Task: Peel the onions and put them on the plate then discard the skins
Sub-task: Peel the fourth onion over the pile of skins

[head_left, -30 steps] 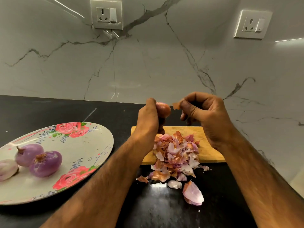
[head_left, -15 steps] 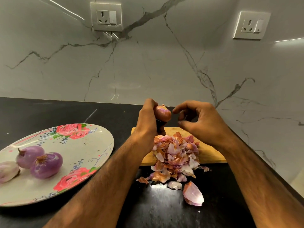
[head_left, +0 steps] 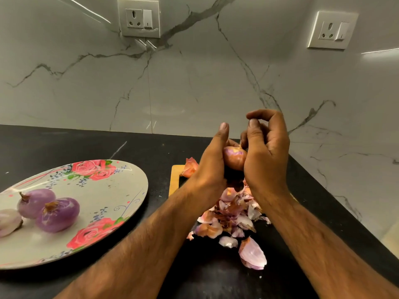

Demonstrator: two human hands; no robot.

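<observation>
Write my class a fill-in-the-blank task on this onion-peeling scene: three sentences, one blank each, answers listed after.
1. The peeled onions lie on the rose-patterned ____.
2. The left hand and right hand hold an onion above a pile of ____.
3. That pile lies partly on a wooden ____, on the black counter.

Answers: plate; skins; board.

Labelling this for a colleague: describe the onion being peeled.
Right of the flowered plate on the black counter lies a cutting board. Above its heap of skins, the left hand grips an onion, the right hand picking at it. Unlike the plate's purple onions, it wears orange-brown skin.
</observation>
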